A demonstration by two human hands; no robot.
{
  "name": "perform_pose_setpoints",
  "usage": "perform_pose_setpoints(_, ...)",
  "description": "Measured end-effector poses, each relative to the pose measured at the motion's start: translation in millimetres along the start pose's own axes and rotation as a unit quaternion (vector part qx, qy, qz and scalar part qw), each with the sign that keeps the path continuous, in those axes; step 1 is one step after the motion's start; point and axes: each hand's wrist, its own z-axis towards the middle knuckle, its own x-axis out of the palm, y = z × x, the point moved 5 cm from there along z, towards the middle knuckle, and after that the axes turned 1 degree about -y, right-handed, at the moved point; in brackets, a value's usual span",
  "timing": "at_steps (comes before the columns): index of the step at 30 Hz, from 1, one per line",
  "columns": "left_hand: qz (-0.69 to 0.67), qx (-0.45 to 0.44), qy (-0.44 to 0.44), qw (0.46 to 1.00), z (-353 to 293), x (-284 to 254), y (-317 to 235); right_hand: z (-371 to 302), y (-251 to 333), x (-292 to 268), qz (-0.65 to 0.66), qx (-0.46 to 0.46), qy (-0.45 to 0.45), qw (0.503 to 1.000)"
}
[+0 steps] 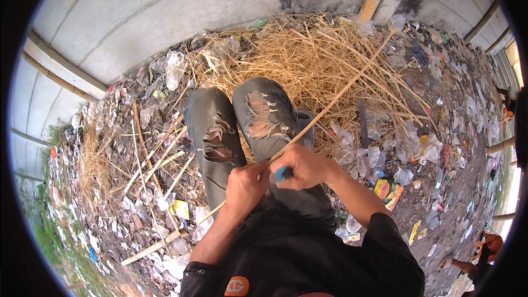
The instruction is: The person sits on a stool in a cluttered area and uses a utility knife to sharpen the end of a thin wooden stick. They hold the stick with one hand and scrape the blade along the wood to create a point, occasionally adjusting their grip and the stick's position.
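A long, thin bamboo strip [342, 92] runs slantwise across my lap, from the pile of shavings at the upper right to below my left forearm. My left hand [245, 188] is closed round it, thumb and fingers pinching it above my thighs. Right beside it, my right hand [303, 165] is closed in a fist round a tool with a blue handle [282, 174]. The handle's butt shows, while the tool's working end is hidden. The right fist is against the strip or just beside it. Under both hands are my knees in torn dark trousers [218, 132].
Pale curled shavings [308, 58] heap up beyond my knees. A grey container [304, 124] stands partly hidden beside my right knee. Split bamboo pieces [157, 159] lie at the left. Plastic litter covers the ground up to a grey wall [181, 11]. Another person's arm [465, 265] shows at lower right.
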Motion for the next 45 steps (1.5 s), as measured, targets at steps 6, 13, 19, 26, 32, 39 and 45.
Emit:
perform_pose_setpoints(6, -0.051, -0.074, 0.029, 0.996, 2, -11, 3, -16, 28, -27, 0.419, -0.093, -0.110, 0.896)
perform_pose_setpoints(13, -0.196, -0.132, 0.070, 0.969, -6, -46, 27, -195, -19, -101, 0.290, 0.156, -0.373, 0.867)
perform_pose_setpoints(19, -0.225, -0.131, -0.064, 0.964, -4, -111, 31, -329, -167, -54, -0.300, 0.585, -0.125, 0.743)
perform_pose_setpoints(26, -0.067, -0.095, -0.176, 0.978, 12, -183, 33, -400, -266, -57, -0.367, 0.610, -0.361, 0.603)
perform_pose_setpoints(32, 0.058, -0.086, -0.173, 0.980, 30, -199, 38, -419, -312, -27, -0.269, 0.663, -0.392, 0.578)
perform_pose_setpoints(39, 0.345, -0.016, -0.198, 0.917, 49, -209, 26, -383, -281, -40, -0.342, 0.718, -0.397, 0.459)
perform_pose_setpoints(45, 0.186, 0.069, -0.351, 0.915, 30, -266, 40, -393, -288, -68, -0.305, 0.747, -0.336, 0.486)
